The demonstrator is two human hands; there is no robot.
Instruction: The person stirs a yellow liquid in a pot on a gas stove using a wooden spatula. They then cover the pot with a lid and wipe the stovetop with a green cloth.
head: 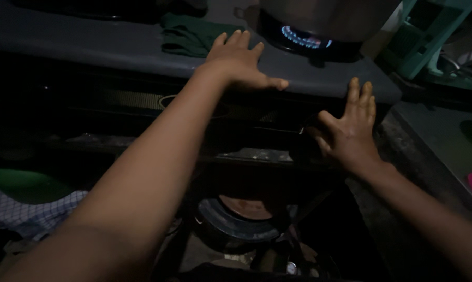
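My left hand (238, 60) lies flat, fingers spread, on the top front edge of a dark gas stove (116, 44). Just beyond it a ring of blue flame (305, 38) burns under a large metal pot (330, 15). My right hand (349, 128) is at the stove's front panel, fingers spread upward, its thumb by a dark round knob (309, 137). Whether it touches the knob is unclear in the dim light. Neither hand holds anything.
A dark green cloth (191, 32) lies on the stove top left of my left hand. Below the stove sits a round gas tank top (241, 219). A teal plastic rack (429, 31) stands at right; a checked cloth (27, 209) lies at lower left.
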